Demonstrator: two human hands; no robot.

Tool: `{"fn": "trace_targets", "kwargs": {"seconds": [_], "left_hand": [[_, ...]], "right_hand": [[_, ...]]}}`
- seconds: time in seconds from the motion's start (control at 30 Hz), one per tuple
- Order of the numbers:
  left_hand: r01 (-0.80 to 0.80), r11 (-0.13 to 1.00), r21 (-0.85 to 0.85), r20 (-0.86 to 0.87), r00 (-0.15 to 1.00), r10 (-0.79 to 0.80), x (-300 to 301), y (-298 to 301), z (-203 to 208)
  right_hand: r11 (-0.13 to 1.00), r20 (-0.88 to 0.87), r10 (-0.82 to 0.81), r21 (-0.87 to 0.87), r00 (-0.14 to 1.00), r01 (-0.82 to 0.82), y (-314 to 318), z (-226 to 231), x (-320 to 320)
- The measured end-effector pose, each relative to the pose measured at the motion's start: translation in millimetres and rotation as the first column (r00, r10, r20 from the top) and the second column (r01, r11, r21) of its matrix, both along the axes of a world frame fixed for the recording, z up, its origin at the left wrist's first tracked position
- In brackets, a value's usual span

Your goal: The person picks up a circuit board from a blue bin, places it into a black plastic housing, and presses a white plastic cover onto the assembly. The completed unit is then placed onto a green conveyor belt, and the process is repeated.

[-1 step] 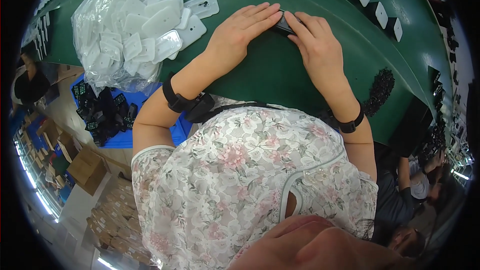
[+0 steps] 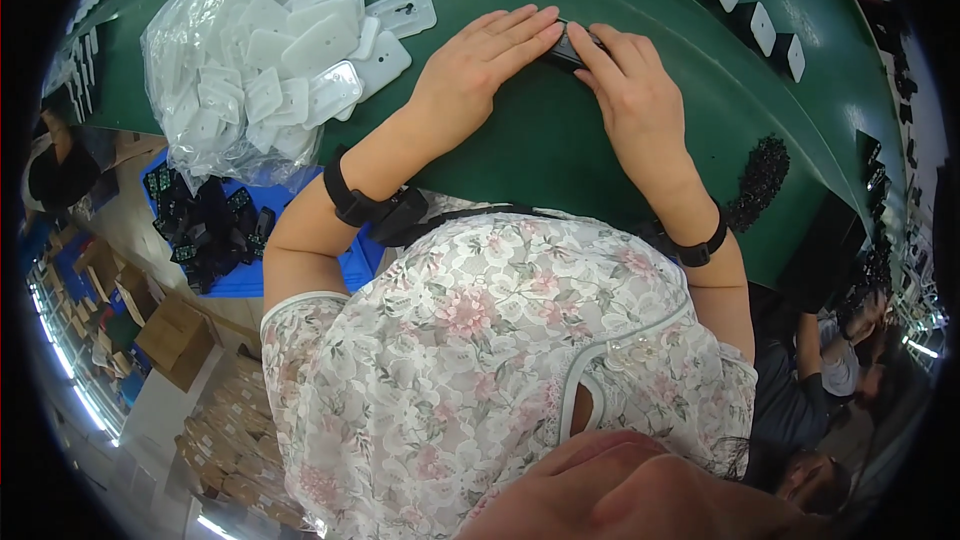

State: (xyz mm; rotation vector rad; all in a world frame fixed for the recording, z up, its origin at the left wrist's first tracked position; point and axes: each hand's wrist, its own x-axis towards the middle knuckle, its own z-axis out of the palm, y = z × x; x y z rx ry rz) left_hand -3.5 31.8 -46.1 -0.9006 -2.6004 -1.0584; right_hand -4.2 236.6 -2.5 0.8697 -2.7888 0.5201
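A small black rectangular plastic casing (image 2: pixel 565 55) rests on or just above the green table between my two hands, largely covered by them. My left hand (image 2: pixel 468 65) has its fingers straight and together, their tips pressed over the casing's left and far side; its thumb is out of sight. From the other side my right hand (image 2: pixel 635 80) grips the casing with bent fingers, the thumb at its near edge. Left of my hands, white plastic covers (image 2: pixel 325 45) spill out of a clear plastic bag (image 2: pixel 170 70). One of them, a white cover (image 2: pixel 403 12), lies closest to my left hand.
Right of my right arm is a pile of small black parts (image 2: pixel 762 175). White-faced black units (image 2: pixel 758 28) line the far right of the green table (image 2: pixel 560 150). A blue bin (image 2: pixel 240 280) with black housings stands left, above cardboard boxes (image 2: pixel 175 340). Another person (image 2: pixel 810 380) is at right.
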Motion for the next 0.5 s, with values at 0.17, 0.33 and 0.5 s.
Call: {"fn": "trace_targets", "kwargs": {"seconds": [0.17, 0.33, 0.5], "left_hand": [[-0.019, 0.978, -0.208, -0.14, 0.99, -0.011, 4, 7, 17], [-0.042, 0.971, -0.237, -0.203, 0.979, -0.007, 7, 19, 18], [-0.086, 0.985, -0.15, -0.245, 0.968, 0.047, -15, 32, 6]], "right_hand": [[0.998, -0.04, -0.027, 0.057, 0.999, 0.029, 7, 3, 10], [0.996, 0.025, -0.041, -0.073, 0.999, 0.043, 20, 7, -2], [0.755, 0.683, 0.076, -0.515, 0.727, 0.406, 33, 5, -33]]}}
